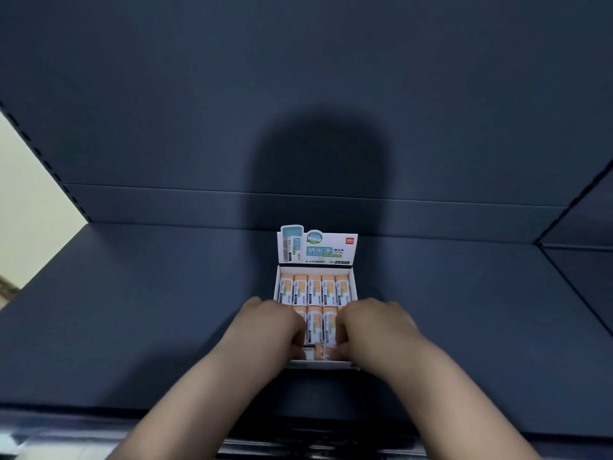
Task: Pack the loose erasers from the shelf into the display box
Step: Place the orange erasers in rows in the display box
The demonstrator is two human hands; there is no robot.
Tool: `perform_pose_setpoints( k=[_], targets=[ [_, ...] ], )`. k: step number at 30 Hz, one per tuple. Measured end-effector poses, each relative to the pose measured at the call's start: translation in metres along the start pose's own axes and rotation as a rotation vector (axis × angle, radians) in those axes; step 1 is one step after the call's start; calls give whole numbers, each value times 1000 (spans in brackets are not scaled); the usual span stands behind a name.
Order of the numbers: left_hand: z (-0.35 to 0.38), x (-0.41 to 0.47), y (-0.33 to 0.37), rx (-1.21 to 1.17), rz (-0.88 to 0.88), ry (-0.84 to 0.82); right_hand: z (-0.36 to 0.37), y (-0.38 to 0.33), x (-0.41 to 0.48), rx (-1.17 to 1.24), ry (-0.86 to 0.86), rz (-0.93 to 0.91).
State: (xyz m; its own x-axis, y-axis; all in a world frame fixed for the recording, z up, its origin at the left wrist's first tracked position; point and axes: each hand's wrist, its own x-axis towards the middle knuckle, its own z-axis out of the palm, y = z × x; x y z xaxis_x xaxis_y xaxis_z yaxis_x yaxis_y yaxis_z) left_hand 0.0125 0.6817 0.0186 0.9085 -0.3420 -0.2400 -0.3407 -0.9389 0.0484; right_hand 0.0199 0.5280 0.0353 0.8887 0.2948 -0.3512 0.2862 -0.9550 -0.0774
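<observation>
Toward the front edge of the shelf [132, 310], the far and middle rows of the display box [317, 249] are being occupied by packed erasers [314, 288], while a crosswise eraser [319, 351] is being pinched over the near row by the curled left hand [265, 327] and right hand [374, 325]; packing is seemingly being finished.

Left hand [272, 323] and right hand [371, 327] meet at the display box [316, 269] front, pinching one eraser [319, 351] crosswise. Packed erasers [314, 288] fill the rows behind.
</observation>
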Motion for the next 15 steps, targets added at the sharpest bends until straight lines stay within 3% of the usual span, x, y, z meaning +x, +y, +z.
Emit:
perform_pose_setpoints(
  k=[6, 15],
  targets=[
    [-5, 7, -1, 24, -7, -78, -1, -3, 3, -115, -13, 13],
    [0, 5, -7, -99, -10, -22, 5, -1, 1, -12, 89, -7]
  ],
)
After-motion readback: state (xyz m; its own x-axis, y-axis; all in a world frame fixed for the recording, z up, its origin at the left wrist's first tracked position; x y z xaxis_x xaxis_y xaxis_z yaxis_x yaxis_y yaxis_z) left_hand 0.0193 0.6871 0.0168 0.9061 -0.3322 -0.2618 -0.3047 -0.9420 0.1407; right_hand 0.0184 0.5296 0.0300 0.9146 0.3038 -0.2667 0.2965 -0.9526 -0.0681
